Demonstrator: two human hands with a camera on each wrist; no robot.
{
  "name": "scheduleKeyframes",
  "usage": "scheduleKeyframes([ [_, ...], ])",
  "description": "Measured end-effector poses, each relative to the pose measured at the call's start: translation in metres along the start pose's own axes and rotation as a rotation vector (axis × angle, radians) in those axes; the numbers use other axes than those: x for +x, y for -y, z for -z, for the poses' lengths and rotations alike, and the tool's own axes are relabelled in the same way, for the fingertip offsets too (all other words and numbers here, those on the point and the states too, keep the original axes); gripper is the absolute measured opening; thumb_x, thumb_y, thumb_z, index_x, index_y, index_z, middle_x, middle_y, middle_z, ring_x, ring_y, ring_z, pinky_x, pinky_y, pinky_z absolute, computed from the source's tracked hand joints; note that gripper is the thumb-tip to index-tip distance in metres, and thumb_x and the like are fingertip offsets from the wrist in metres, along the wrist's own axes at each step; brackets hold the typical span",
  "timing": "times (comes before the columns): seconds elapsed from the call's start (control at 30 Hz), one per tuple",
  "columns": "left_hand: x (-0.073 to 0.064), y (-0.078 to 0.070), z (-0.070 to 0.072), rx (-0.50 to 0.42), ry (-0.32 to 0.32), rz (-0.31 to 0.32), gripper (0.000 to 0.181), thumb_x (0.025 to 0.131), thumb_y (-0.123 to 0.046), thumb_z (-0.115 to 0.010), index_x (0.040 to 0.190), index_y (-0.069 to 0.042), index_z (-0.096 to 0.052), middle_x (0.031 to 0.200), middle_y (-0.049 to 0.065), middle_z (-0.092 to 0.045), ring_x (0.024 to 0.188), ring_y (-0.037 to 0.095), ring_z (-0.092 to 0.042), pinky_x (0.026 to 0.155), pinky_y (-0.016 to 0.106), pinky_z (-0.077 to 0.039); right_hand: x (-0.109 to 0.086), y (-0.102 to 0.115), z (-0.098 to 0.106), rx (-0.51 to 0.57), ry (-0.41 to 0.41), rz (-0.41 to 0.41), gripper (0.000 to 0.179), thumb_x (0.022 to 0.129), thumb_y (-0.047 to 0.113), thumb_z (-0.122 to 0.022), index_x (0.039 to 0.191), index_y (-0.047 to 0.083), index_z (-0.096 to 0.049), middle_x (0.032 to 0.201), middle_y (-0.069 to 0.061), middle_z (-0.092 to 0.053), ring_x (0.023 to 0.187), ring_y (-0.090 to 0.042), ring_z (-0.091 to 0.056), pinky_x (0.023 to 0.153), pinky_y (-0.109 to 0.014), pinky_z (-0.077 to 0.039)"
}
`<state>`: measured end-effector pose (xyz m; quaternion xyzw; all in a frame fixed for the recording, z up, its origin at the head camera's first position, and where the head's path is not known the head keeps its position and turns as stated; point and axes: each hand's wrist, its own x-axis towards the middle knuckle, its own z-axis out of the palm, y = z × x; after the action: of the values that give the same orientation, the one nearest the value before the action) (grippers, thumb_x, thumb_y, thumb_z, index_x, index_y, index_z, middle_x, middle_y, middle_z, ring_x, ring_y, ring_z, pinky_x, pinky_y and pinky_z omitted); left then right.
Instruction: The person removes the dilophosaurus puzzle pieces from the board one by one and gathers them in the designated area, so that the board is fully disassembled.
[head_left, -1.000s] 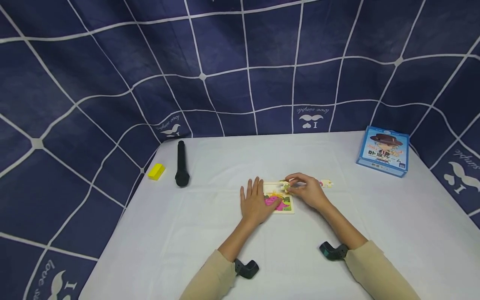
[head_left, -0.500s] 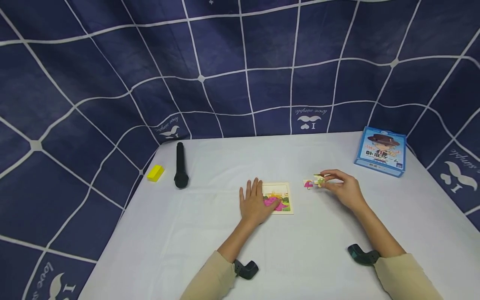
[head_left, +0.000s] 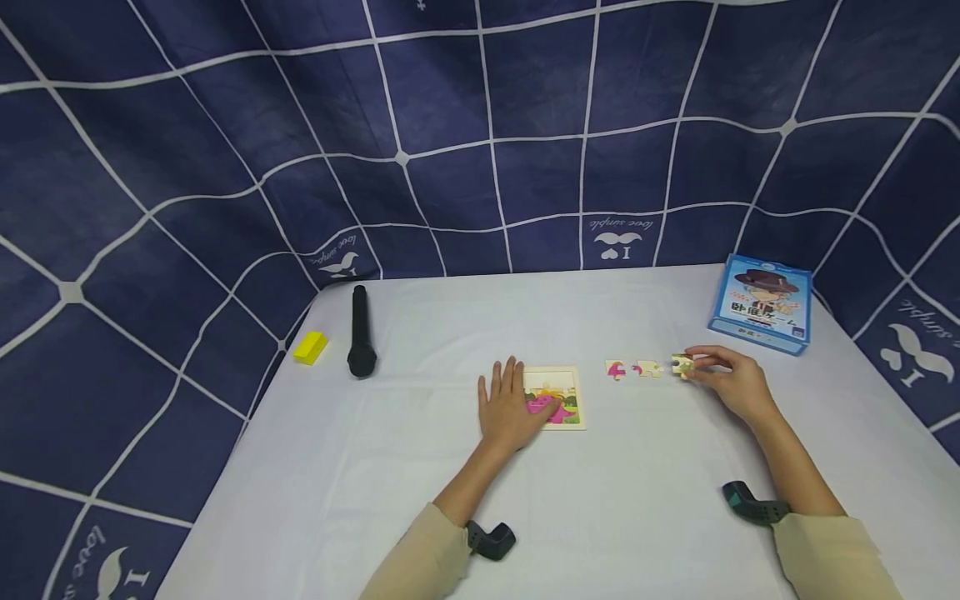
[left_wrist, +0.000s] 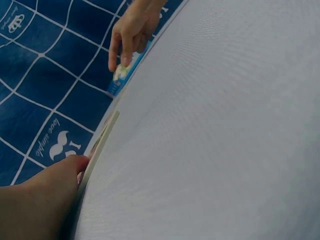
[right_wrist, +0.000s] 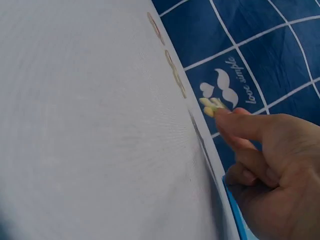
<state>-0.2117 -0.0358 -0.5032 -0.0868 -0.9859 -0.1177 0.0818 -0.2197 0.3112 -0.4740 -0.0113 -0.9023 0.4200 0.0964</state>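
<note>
My left hand [head_left: 512, 410] lies with fingers spread over the left side of a small wooden jigsaw puzzle tray [head_left: 561, 368]. Its thumb crosses the pink picture, and the top strip of the tray shows bare. My right hand [head_left: 731, 382] pinches a green and cream puzzle piece [head_left: 682, 365] between thumb and fingertips. The right wrist view shows that piece [right_wrist: 212, 106] held up above the tabletop. Two more pieces lie on the cloth between the hands: one with pink [head_left: 616, 369] and a paler one [head_left: 648, 368].
A blue game box [head_left: 763, 304] stands at the back right. On the left lie a black microphone [head_left: 362, 333] and a yellow block [head_left: 311, 347]. A dark blue gridded curtain [head_left: 450, 183] hangs behind the white-covered table [head_left: 450, 517].
My right hand has moved from the tray to the right with the puzzle piece, passing over the two loose pieces. My left hand has stayed on the tray.
</note>
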Motion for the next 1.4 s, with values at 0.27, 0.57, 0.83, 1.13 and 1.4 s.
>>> scheduleKeyframes([
  [0.27,0.0,0.001,0.0,-0.004,-0.007,-0.006,0.097,0.079,-0.077,-0.035,0.145,-0.007,-0.027,0.151,0.007,-0.023,0.139,0.028,-0.013,0.11,0.053,-0.007,0.001,-0.006,-0.001,-0.042,0.026,0.007,0.035,0.085,0.018,-0.067,0.116,0.004,-0.062,0.091,-0.017,-0.066,0.103,-0.033,-0.051,0.082,-0.05,-0.036],
  [0.57,0.0,0.001,0.002,-0.015,-0.011,-0.002,0.096,0.079,-0.077,-0.035,0.145,-0.008,-0.028,0.15,0.007,-0.024,0.139,0.028,-0.013,0.11,0.052,-0.006,0.003,-0.008,-0.004,-0.113,0.033,0.029,0.036,0.086,0.018,-0.066,0.118,0.002,-0.061,0.097,-0.019,-0.064,0.11,-0.042,-0.046,0.083,-0.056,-0.035],
  [0.83,0.0,0.001,0.002,-0.019,-0.013,-0.003,0.095,0.079,-0.076,-0.035,0.145,-0.007,-0.028,0.15,0.007,-0.025,0.139,0.029,-0.014,0.109,0.053,-0.006,0.005,-0.01,-0.006,-0.151,0.022,0.036,0.04,0.086,0.017,-0.065,0.122,0.0,-0.059,0.101,-0.02,-0.063,0.098,-0.037,-0.049,0.072,-0.045,-0.037],
  [1.13,-0.001,0.004,0.005,-0.056,0.056,-0.016,0.092,0.082,-0.074,-0.031,0.147,-0.01,-0.022,0.152,0.007,-0.019,0.139,0.028,-0.009,0.11,0.052,-0.003,-0.001,0.009,-0.015,-0.087,-0.018,0.087,0.037,0.089,0.024,-0.062,0.121,0.004,-0.061,0.091,-0.012,-0.064,0.064,-0.017,-0.045,0.054,-0.03,-0.034],
  [1.4,0.0,0.02,0.016,-0.148,0.119,-0.061,0.088,0.085,-0.069,-0.035,0.147,-0.008,-0.022,0.152,0.005,-0.02,0.14,0.021,-0.011,0.112,0.044,-0.006,-0.004,0.049,-0.046,-0.002,0.013,0.202,0.03,0.086,0.015,-0.066,0.116,0.006,-0.064,0.09,-0.009,-0.063,0.048,-0.008,-0.046,0.041,-0.021,-0.037],
])
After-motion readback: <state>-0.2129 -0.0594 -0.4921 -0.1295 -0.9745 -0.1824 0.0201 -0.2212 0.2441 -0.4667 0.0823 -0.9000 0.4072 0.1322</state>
